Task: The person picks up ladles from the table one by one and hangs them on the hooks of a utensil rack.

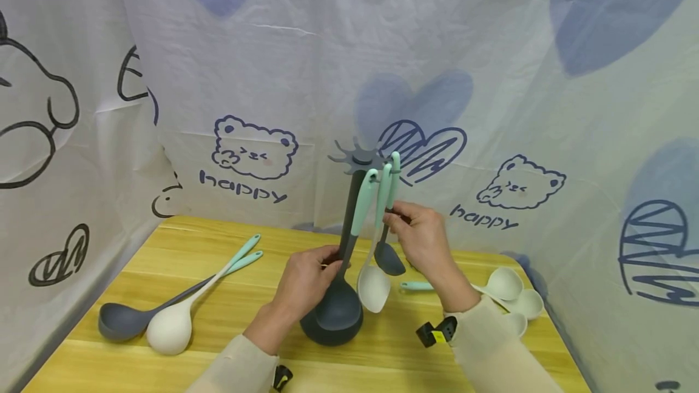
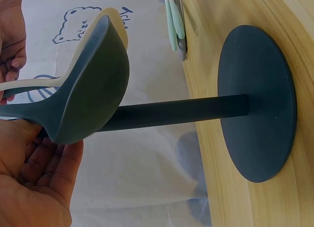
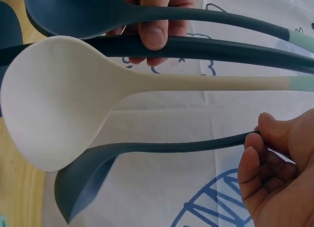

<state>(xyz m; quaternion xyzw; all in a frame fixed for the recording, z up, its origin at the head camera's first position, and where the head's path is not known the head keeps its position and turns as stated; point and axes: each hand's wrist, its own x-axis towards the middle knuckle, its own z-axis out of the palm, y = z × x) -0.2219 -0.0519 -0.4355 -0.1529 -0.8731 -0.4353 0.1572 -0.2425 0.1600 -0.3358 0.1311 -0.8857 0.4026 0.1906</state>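
A dark utensil stand [image 1: 350, 217] with a spiky hook top [image 1: 360, 157] and a round base [image 2: 260, 109] stands upright on the table. My left hand [image 1: 307, 276] grips its pole, thumb across the front. From the hooks hang a large dark ladle [image 1: 340, 303], a white ladle [image 1: 374, 288] and a smaller dark ladle [image 1: 389, 259], all with mint handle ends. My right hand [image 1: 422, 236] pinches the small dark ladle's handle between thumb and fingers, just below the mint part. In the right wrist view, the white ladle's bowl overlaps the small dark one.
On the left of the wooden table [image 1: 229, 320], a dark ladle [image 1: 121, 322] and a white ladle [image 1: 170, 327] lie crossed. Several white utensils [image 1: 505, 284] lie at the right, partly behind the right forearm. A printed cloth [image 1: 317, 96] hangs close behind the stand.
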